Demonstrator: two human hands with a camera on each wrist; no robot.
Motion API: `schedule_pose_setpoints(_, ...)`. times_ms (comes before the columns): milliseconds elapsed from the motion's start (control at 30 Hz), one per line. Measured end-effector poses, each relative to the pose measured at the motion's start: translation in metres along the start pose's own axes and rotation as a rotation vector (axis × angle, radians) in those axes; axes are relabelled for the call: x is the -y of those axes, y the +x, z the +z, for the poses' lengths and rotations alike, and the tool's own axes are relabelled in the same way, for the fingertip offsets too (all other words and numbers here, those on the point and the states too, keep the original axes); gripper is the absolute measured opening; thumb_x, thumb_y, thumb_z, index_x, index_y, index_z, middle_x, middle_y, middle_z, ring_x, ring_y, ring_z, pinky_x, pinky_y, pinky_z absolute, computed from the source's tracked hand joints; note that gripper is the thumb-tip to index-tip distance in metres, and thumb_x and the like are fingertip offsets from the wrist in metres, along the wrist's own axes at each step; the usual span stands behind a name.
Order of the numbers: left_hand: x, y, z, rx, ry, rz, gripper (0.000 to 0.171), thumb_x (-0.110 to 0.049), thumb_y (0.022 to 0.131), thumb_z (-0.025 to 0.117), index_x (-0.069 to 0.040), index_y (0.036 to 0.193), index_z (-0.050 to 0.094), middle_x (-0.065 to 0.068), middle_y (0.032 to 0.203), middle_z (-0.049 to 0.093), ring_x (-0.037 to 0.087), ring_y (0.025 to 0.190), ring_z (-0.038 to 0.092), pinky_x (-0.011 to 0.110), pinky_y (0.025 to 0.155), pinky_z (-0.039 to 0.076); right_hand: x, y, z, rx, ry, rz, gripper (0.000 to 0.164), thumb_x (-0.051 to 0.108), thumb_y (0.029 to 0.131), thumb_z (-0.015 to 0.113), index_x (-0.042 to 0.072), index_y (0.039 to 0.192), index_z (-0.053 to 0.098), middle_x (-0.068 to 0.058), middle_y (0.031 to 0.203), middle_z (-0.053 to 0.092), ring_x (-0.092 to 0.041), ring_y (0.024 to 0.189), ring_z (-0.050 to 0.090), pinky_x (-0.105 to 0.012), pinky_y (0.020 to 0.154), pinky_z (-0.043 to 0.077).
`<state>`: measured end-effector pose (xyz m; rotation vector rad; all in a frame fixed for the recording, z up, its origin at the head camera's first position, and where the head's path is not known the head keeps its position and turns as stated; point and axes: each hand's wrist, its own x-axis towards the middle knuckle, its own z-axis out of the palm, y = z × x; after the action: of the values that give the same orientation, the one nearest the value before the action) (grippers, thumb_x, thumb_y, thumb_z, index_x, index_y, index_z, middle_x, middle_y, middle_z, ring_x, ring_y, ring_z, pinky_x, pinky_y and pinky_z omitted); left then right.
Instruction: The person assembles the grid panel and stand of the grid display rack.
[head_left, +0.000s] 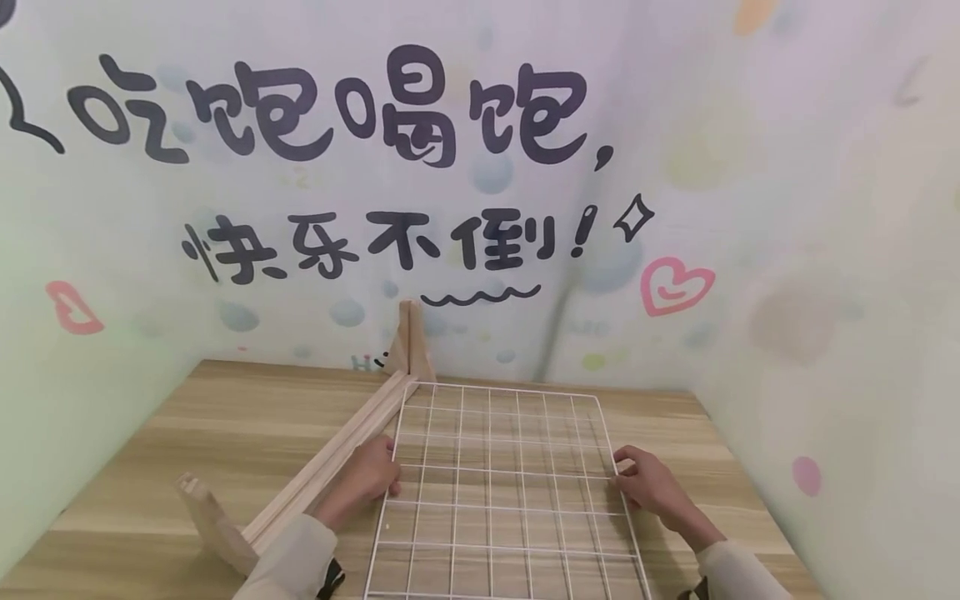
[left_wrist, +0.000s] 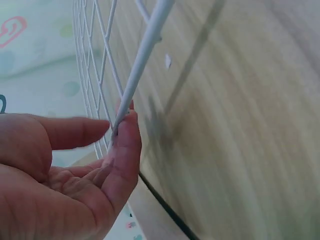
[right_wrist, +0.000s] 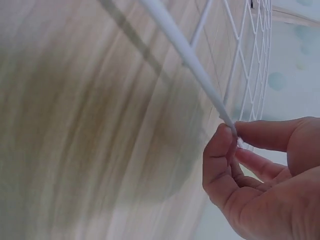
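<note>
A white wire grid panel [head_left: 490, 473] spans the space between both hands, raised off the wooden table with its shadow below. My left hand [head_left: 375, 468] pinches its left edge rod; in the left wrist view the thumb and curled fingers [left_wrist: 127, 145] meet at the rod. On the opposite side, my right hand [head_left: 651, 483] pinches the right edge rod, and the right wrist view has thumb and forefinger [right_wrist: 217, 160] closed on it. Left of the panel lies a wooden stand [head_left: 322, 467], a long grooved bar with an upright foot [head_left: 409, 342] at each end.
The wood-grain table [head_left: 172, 433] runs back to a wall [head_left: 495, 342] printed with dark lettering, dots and hearts. Side walls close in at left and right. The stand's near foot [head_left: 213, 525] rises beside my left sleeve [head_left: 292, 558].
</note>
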<state>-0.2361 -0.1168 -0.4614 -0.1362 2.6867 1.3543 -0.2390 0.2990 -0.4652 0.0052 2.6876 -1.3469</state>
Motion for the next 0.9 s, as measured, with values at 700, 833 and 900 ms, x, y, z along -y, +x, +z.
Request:
schedule_pose_setpoints(700, -0.019, 0.006, -0.021, -0.055, -0.327, 0.007, 0.031, 0.012, 0.091, 0.046, 0.012, 0.119, 0.056, 0.023, 0.09, 0.065, 0.016, 0.059, 0.06, 0.033, 0.053, 0.058, 0.022, 0.011, -0.017, 0.028, 0.191, -0.073, 0.048, 0.004, 0.101, 0.048, 0.0, 0.146, 0.031, -0.022, 0.09, 0.062, -0.027, 0.072, 0.065, -0.048, 0.063, 0.06)
schedule_pose_setpoints(833, -0.022, 0.006, -0.023, -0.058, -0.347, 0.011, 0.026, 0.011, 0.093, 0.045, 0.01, 0.116, 0.057, 0.019, 0.088, 0.065, 0.016, 0.061, 0.059, 0.032, 0.054, 0.057, 0.023, 0.01, -0.02, 0.029, 0.208, -0.074, 0.05, 0.005, 0.103, 0.047, 0.003, 0.149, 0.029, -0.024, 0.092, 0.06, -0.026, 0.074, 0.064, -0.052, 0.065, 0.059)
schedule_pose_setpoints(900, -0.024, 0.005, -0.025, -0.061, -0.361, 0.018, 0.023, 0.01, 0.094, 0.046, 0.009, 0.114, 0.058, 0.017, 0.086, 0.065, 0.016, 0.061, 0.059, 0.032, 0.055, 0.057, 0.024, 0.01, -0.021, 0.018, 0.206, -0.076, 0.05, 0.005, 0.103, 0.048, 0.005, 0.149, 0.03, -0.024, 0.092, 0.06, -0.024, 0.073, 0.064, -0.053, 0.065, 0.059)
